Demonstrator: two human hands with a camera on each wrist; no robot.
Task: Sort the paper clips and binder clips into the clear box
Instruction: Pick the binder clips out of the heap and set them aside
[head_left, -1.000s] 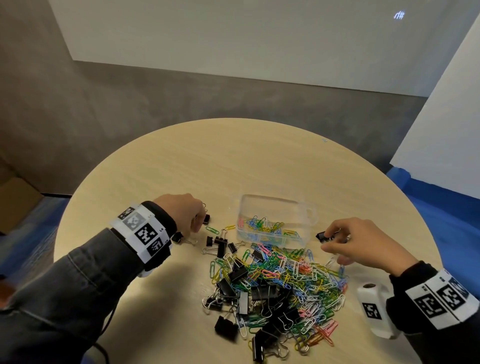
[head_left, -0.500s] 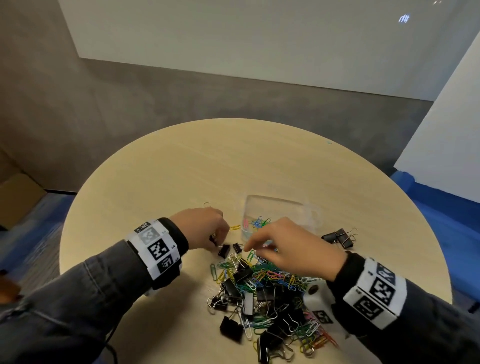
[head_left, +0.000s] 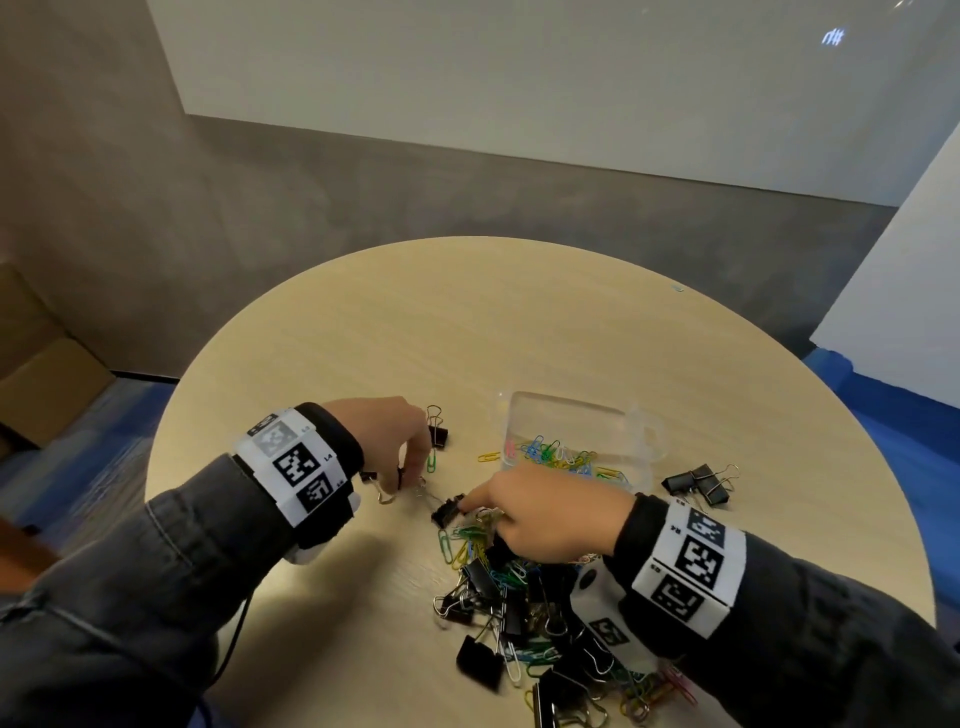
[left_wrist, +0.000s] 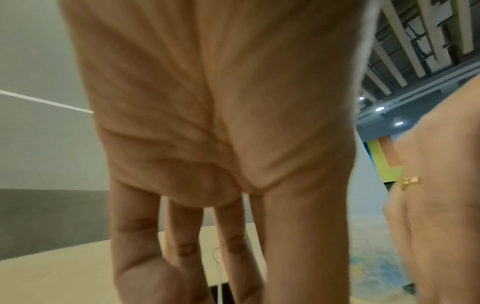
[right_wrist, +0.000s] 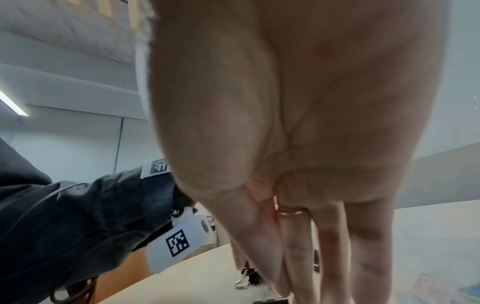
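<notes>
- Clear box (head_left: 579, 431): at 1 o'clock on the round tabletop (head_left: 467, 322), holding coloured paper clips only, within easy reach for sorting.
- Mixed pile (head_left: 519, 597): paper clips and black binder clips, 5 o'clock, mostly unsorted.
- Binder-clip pair (head_left: 698, 484): set apart at 3 o'clock, probably a separate group.
- Left hand (head_left: 387, 436): fingers curled down, pinching a small clip; which kind, cannot tell.
- Right hand (head_left: 540, 512): fingertips closed on a black binder clip (head_left: 447, 512) at the pile's edge.

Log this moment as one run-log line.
left hand: fingertips down by a binder clip | right hand: reaching a binder clip at pile edge | clear box: paper clips only | sorting unfinished
</notes>
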